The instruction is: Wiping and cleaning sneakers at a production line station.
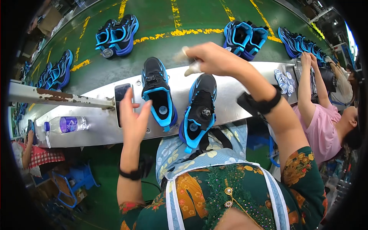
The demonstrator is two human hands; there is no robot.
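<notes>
Two black sneakers with bright blue collars lie side by side on the steel ledge in front of me, toes pointing away. Inside the left sneaker (155, 92) a round label shows on the insole. The right sneaker (198, 109) has a round label inside too, and a round grey badge lies over its opening. My left hand (134, 115) is held beside the left sneaker's heel, fingers apart, with nothing in it. Above the right sneaker's toe hovers my right hand (212, 57), thumb and forefinger spread and wearing pale finger covers; its fingertips are smeared by motion.
More sneaker pairs (117, 36) (245, 36) stand on the green surface beyond. The ledge carries a dark phone (121, 94), a bottle (69, 124) and a pile of round badges (284, 82). A worn white bar (61, 96) crosses at left. A pink-shirted co-worker (320, 122) reaches in at right.
</notes>
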